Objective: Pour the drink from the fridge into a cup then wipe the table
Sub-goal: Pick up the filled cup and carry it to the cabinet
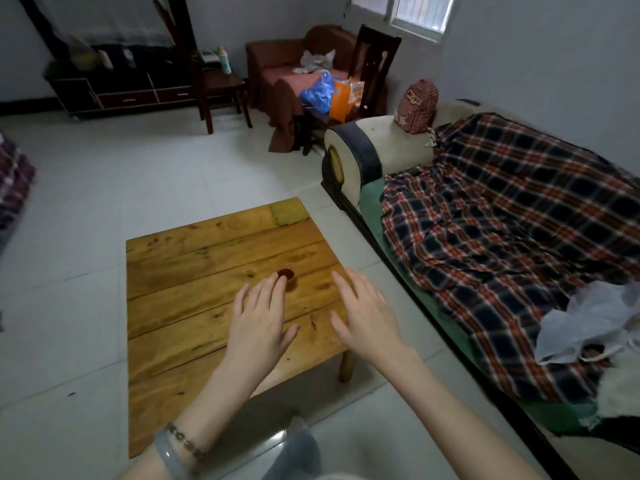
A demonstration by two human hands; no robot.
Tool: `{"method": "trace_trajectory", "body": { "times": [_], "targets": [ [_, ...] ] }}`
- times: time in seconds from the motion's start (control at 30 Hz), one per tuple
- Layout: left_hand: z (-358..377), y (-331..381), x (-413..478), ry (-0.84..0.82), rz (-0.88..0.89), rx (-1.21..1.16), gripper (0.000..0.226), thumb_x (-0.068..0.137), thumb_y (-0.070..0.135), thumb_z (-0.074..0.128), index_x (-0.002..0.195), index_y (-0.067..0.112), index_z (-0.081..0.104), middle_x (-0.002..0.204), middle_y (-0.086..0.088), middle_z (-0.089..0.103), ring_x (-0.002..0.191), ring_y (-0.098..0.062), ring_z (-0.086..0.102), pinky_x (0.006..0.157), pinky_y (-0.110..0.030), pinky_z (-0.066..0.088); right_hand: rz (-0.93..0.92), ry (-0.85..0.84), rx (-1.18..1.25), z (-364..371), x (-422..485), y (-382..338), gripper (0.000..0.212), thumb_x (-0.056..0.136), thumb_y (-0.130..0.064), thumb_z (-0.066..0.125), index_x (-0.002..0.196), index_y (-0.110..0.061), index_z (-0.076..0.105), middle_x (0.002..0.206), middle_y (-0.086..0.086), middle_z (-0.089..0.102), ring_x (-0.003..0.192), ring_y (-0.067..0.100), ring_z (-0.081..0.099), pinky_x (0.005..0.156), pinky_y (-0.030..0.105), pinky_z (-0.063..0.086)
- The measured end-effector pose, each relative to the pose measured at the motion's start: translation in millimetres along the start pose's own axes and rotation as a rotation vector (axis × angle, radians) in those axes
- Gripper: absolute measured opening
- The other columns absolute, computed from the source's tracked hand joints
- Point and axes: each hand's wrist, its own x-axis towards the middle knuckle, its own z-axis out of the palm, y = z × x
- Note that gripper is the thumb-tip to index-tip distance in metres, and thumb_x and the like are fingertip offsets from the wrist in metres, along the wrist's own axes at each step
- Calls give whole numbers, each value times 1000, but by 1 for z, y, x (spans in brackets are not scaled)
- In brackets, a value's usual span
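Two bare forearms reach up from the bottom of the frame over the wooden counter (173, 271). The left hand (258, 315) is palm-down, fingers straight and spread wide, holding nothing. Its fingertips lie right at the small cup (286, 273) of red drink near the frame's centre (whether they touch it cannot be told). The right hand (363, 313), just to the right, is likewise flat and wide, gripping nothing. Two bracelets (185, 441) circle the left wrist at lower left.

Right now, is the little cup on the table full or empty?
Not empty: dark red drink shows inside the cup; how full, cannot tell.
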Motion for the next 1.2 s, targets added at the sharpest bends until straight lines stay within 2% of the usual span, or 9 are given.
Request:
{"method": "trace_trajectory", "body": {
  "times": [0.27,0.4,0.5,0.6,0.77,0.9,1.03,1.13,1.2],
  "targets": [
    [39,-50,99,-75,-22,-39,81,68,46,77,131,3,50,130,-13,55,119,-27,53,102,-45,38,-45,-95,123,29,121,24,61,89,-26,58,144,-13,33,150,12,31,139,25,28,110,31,18],
    [66,-71,124,-160,-61,-150,85,69,43,78,135,4,44,137,-14,48,122,-30,49,99,-43,40,-47,-192,197,54,161,42,61,91,-24,54,146,-16,29,154,9,22,141,22,21,115,37,23],
    [93,-84,135,-219,-130,-243,86,73,43,75,141,7,36,144,-13,40,129,-31,42,102,-44,37,-28,-260,255,79,184,59,61,91,-21,54,146,-17,28,155,7,17,142,21,19,111,33,27],
    [123,-96,145,-247,-205,-323,87,78,42,71,145,8,28,150,-10,32,136,-27,32,109,-42,30,8,-327,314,110,205,76,62,90,-18,56,146,-20,28,155,5,19,142,19,19,112,32,27],
    [189,-111,160,-311,-359,-481,90,76,36,74,145,8,25,150,-10,31,138,-24,27,113,-44,26,108,-482,417,174,234,103,63,89,-12,56,145,-18,30,153,4,22,141,20,21,111,31,21],
    [249,-115,168,-326,-489,-589,88,76,30,76,144,8,25,148,-11,32,136,-25,29,114,-40,25,121,-566,427,233,253,123,65,85,-7,61,143,-14,33,151,6,29,139,21,26,112,32,23],
    [310,-111,170,-360,-636,-706,84,73,32,77,140,10,31,143,-8,37,133,-21,33,111,-31,26,159,-624,504,286,262,142,66,85,-4,60,143,-14,32,147,5,34,136,19,29,105,20,21],
    [352,-104,171,-348,-751,-834,88,66,34,83,137,13,34,136,-2,42,126,-14,39,106,-24,30,216,-652,588,324,267,150,63,83,1,59,141,-11,37,143,6,41,132,18,36,101,15,23],
    [375,-100,171,-285,-820,-930,85,62,31,87,130,20,37,127,5,46,118,-6,43,102,-22,36,249,-684,662,345,270,152,62,81,3,59,139,-11,41,140,7,45,130,18,40,102,17,28]
  ]
}}
